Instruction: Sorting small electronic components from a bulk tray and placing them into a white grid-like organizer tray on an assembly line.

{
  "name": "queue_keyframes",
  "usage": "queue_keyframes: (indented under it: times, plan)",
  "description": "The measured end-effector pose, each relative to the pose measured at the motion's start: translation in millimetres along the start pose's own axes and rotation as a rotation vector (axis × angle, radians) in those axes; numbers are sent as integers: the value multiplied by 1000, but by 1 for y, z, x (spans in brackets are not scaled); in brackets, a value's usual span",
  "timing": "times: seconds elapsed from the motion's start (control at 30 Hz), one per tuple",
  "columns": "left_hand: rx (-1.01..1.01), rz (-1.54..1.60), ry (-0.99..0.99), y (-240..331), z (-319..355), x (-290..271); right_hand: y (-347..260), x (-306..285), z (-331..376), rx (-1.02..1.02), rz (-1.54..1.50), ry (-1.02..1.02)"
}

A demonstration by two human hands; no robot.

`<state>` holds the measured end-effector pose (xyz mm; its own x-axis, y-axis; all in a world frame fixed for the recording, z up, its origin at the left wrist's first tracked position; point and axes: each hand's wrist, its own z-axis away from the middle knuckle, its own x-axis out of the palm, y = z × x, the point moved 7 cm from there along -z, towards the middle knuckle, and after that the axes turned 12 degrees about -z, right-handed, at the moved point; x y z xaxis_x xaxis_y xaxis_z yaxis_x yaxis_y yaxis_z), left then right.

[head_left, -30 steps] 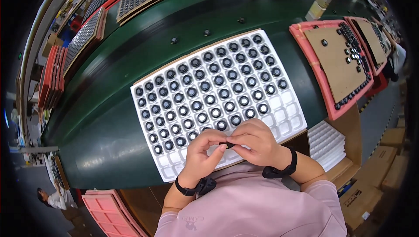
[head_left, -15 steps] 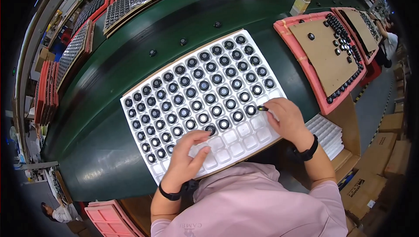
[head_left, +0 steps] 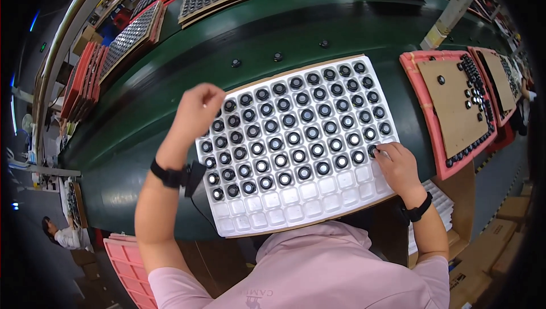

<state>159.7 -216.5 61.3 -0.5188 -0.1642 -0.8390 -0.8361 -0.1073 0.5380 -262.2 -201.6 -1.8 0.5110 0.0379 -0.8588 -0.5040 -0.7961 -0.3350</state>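
A white moulded tray [head_left: 287, 216] lies on the green work surface before me. Black round parts [head_left: 306, 115] with pale centres sit in rows of its pockets, while the near rows show bare white plastic. My right hand [head_left: 400, 168] is at the tray's right edge, its fingertips closed on a small black round part [head_left: 372, 151] at the end of a row. Raised over the far left corner of the tray, my left hand [head_left: 198, 108] has its fingers curled together. Whatever it may hold is hidden by the fingers.
Several loose black parts [head_left: 277, 57] lie beyond the tray on the green surface [head_left: 153, 149]. At right, a pink foam tray [head_left: 417, 87] bears cardboard and more parts. A post [head_left: 449, 16] stands behind it. Stacked filled trays [head_left: 133, 38] line the far left.
My left hand has swung from the tray's near-left pockets to its far left corner. My right hand has brought the black part to the right end of a row. The view has shifted.
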Motion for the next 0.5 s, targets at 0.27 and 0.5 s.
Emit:
queue_keyframes:
  times: [0.27, 0.5]
  plan:
    - [-182, -426, 8, -56, -89, 18, -4, -15, -18, 32, -88, -66]
    - [-192, -538, -62, -86, -119, 66, -1, -41, -115, 45, -263, -100]
